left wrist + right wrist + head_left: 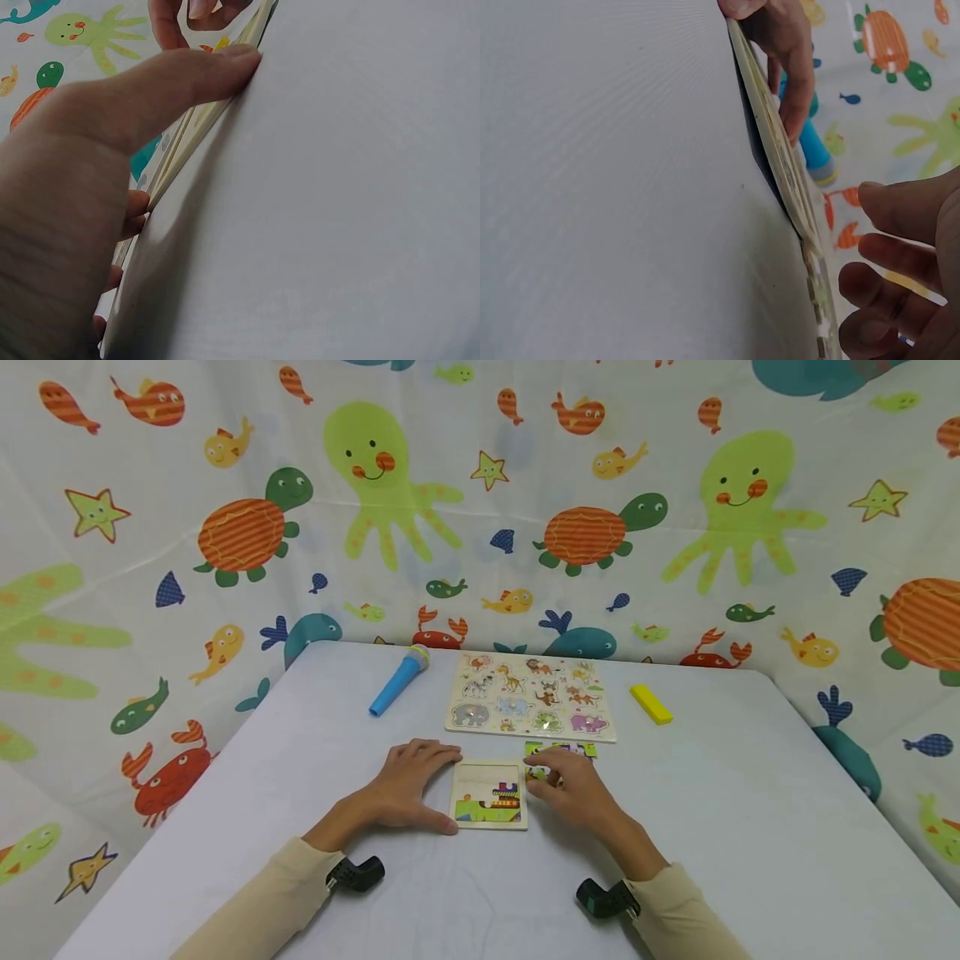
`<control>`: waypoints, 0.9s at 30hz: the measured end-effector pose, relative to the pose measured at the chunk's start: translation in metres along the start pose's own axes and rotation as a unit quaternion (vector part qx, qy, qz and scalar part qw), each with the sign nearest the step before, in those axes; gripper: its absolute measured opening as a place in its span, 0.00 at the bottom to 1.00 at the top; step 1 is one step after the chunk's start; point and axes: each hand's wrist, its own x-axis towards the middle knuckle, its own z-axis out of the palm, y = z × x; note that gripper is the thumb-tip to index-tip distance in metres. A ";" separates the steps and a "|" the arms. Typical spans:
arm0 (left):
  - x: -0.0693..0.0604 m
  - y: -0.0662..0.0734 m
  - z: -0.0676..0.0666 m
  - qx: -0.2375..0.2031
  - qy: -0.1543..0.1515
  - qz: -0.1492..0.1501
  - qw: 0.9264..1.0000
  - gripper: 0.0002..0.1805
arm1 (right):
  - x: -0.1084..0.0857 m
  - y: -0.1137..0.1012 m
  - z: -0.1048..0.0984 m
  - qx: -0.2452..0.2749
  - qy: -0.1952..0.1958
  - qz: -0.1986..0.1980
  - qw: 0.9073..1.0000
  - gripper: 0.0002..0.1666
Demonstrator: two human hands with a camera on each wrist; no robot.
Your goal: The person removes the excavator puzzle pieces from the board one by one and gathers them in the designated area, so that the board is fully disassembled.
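A small square wooden puzzle board (476, 777) has several colourful pieces along its bottom and right side, with bare wood above them. My left hand (411, 783) holds the board's left side, its thumb (217, 71) at the near corner and a fingertip at the far one. Just right of the board, my right hand (576, 787) hovers over loose puzzle pieces (534, 748), partly covering them. The right wrist view shows bent fingers (896, 255) apart from the thumb, with nothing visible between them.
Behind the small board lies a larger wooden animal puzzle (491, 692). A blue toy microphone (393, 687) is at the back left, and a yellow block (651, 704) at the back right. The white table (750, 793) meets a sea-animal curtain (465, 543) behind.
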 end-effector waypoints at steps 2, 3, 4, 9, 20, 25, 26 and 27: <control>0.000 0.000 -0.001 -0.003 -0.002 0.001 1.000 0.59 | 0.003 -0.002 0.001 -0.003 -0.011 0.001 1.000 0.18; 0.000 0.001 -0.001 -0.005 -0.002 0.001 1.000 0.59 | 0.005 -0.003 0.001 -0.004 -0.017 0.002 1.000 0.18; 0.000 0.001 -0.002 -0.005 -0.003 0.001 1.000 0.59 | 0.007 -0.005 0.002 -0.003 -0.025 0.002 1.000 0.18; 0.000 0.001 -0.003 -0.001 -0.006 -0.003 1.000 0.59 | 0.019 -0.010 0.008 -0.010 -0.064 0.005 0.998 0.17; 0.003 -0.001 -0.002 0.006 -0.005 0.001 1.000 0.59 | 0.028 -0.017 0.018 -0.024 -0.129 0.062 0.989 0.12; 0.003 -0.001 -0.001 0.005 -0.008 0.000 1.000 0.60 | 0.026 -0.018 0.020 -0.033 -0.139 0.063 0.988 0.09; 0.002 -0.001 -0.001 0.005 -0.010 -0.001 1.000 0.60 | 0.026 -0.018 0.021 -0.033 -0.138 0.063 0.988 0.09; 0.002 -0.001 -0.001 0.006 -0.010 -0.001 1.000 0.60 | 0.025 -0.018 0.021 -0.034 -0.138 0.064 0.988 0.09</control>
